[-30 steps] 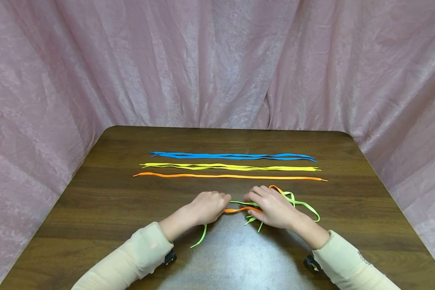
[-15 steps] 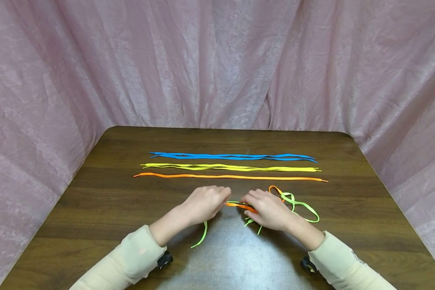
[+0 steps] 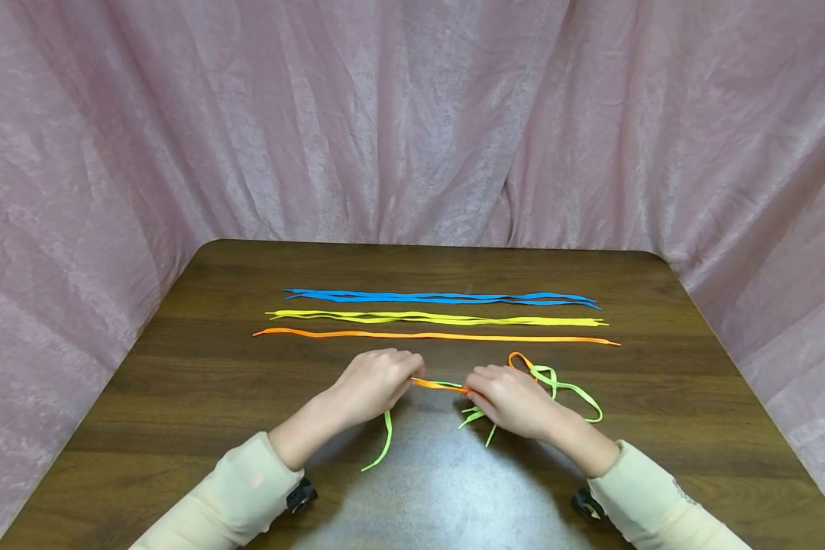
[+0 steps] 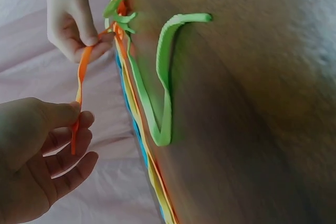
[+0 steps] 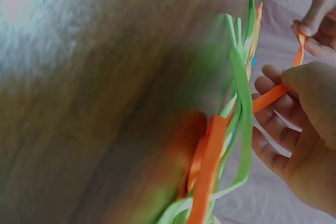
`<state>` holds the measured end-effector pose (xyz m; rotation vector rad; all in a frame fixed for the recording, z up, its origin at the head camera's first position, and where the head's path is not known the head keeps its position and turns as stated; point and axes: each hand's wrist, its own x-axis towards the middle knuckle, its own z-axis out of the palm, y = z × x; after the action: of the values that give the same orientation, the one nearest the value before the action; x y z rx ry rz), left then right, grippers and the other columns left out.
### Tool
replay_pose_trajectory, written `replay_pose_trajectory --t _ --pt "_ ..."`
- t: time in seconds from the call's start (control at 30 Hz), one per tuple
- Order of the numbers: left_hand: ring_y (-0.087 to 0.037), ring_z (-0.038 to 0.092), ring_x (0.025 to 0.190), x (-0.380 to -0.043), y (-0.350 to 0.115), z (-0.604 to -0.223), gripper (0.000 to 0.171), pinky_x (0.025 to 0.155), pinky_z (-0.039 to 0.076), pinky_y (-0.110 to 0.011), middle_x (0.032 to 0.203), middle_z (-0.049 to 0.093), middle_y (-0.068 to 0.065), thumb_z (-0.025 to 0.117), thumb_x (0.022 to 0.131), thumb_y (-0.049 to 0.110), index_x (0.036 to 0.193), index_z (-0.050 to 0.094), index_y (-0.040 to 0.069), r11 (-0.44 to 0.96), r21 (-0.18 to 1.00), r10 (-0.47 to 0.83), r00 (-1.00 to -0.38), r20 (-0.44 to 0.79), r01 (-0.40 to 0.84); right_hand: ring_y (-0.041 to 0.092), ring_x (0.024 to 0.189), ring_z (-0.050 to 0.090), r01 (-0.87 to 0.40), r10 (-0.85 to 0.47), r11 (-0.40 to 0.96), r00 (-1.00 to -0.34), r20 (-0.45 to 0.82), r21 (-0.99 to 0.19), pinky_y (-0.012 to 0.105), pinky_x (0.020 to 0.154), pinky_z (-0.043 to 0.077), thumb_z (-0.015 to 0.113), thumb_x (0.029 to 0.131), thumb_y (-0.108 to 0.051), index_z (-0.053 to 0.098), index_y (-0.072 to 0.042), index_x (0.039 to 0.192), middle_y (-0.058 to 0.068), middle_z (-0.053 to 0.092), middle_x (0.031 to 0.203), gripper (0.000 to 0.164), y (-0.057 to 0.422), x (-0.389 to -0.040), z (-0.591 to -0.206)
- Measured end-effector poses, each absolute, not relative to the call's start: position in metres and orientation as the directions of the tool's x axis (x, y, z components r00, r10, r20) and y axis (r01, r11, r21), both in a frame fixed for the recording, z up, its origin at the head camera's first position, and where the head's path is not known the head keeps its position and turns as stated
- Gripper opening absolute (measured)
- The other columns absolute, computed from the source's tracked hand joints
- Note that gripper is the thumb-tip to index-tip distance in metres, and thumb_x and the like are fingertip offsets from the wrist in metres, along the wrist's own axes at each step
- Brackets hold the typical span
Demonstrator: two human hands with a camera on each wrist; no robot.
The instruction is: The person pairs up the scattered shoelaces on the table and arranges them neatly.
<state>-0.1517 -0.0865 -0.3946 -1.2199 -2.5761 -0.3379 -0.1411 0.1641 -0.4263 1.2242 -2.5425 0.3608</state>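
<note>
An orange shoelace (image 3: 440, 386) stretches between both hands, raised off the table. My left hand (image 3: 378, 386) pinches it near its end between thumb and forefinger; a short tip hangs below the thumb in the left wrist view. My right hand (image 3: 516, 401) pinches the same lace (image 5: 270, 98) farther along, the other fingers loosely bent. Beneath the hands, a green shoelace (image 4: 165, 87) lies on the table, one end curving toward the front. Right of and under my right hand is a loose heap of green lace (image 3: 580, 397) and orange loops, partly hidden by the hand.
Behind the hands, an orange shoelace (image 3: 426, 334), yellow shoelaces (image 3: 419, 315) and blue shoelaces (image 3: 440, 296) lie in straight parallel rows across the brown wooden table (image 3: 179, 382). A pink curtain (image 3: 412, 122) hangs around the table's far side.
My left hand has risen and moved left, drawing the orange lace up from the table. My right hand has shifted slightly left and now pinches the lace. The rows at the back are unchanged.
</note>
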Motion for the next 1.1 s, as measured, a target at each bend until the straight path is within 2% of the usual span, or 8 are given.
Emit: replay_pose_trajectory --t 0.3,0.5,0.73,1.1 --pt "-0.010 0.061 0.072 -0.153 -0.104 -0.398 0.010 0.058 0.048 -0.025 0.079 0.063 0.009 0.070 0.080 0.011 0.085 0.066 0.019 0.648 0.113 0.691 -0.645 0.326 0.753 0.005 0.066 0.050 -0.807 -0.727 0.575 -0.580 0.369 -0.136 0.023 0.061 0.044 0.064 0.082 -0.009 0.061 -0.013 0.079 -0.009 0.053 0.073 0.007 0.175 -0.143 -0.417" --pt "-0.011 0.061 0.069 -0.157 -0.120 -0.402 0.005 0.055 0.047 -0.024 0.077 0.062 0.008 0.072 0.079 0.017 0.083 0.069 0.019 0.682 0.109 0.667 -0.677 0.311 0.723 0.004 0.067 0.051 -0.788 -0.704 0.601 -0.601 0.380 -0.134 0.024 0.064 0.045 0.068 0.080 -0.011 0.062 -0.015 0.081 -0.010 0.055 0.076 0.007 0.184 -0.142 -0.410" --pt "-0.011 0.060 0.067 -0.160 -0.143 -0.406 0.009 0.054 0.046 -0.025 0.076 0.061 0.009 0.073 0.077 0.012 0.080 0.067 0.019 0.739 0.087 0.619 -0.725 0.301 0.668 0.001 0.068 0.047 -0.755 -0.678 0.638 -0.646 0.351 -0.156 0.021 0.062 0.043 0.067 0.080 -0.009 0.062 -0.016 0.082 -0.012 0.054 0.077 0.009 0.199 -0.142 -0.403" --pt "-0.010 0.059 0.064 -0.164 -0.177 -0.410 0.010 0.051 0.045 -0.026 0.077 0.061 0.009 0.070 0.079 0.009 0.079 0.066 0.018 0.810 0.135 0.524 -0.807 0.275 0.571 0.003 0.073 0.054 -0.712 -0.631 0.681 -0.689 0.356 -0.170 0.025 0.063 0.047 0.066 0.079 -0.006 0.065 -0.015 0.084 -0.012 0.057 0.080 0.010 0.222 -0.143 -0.399"
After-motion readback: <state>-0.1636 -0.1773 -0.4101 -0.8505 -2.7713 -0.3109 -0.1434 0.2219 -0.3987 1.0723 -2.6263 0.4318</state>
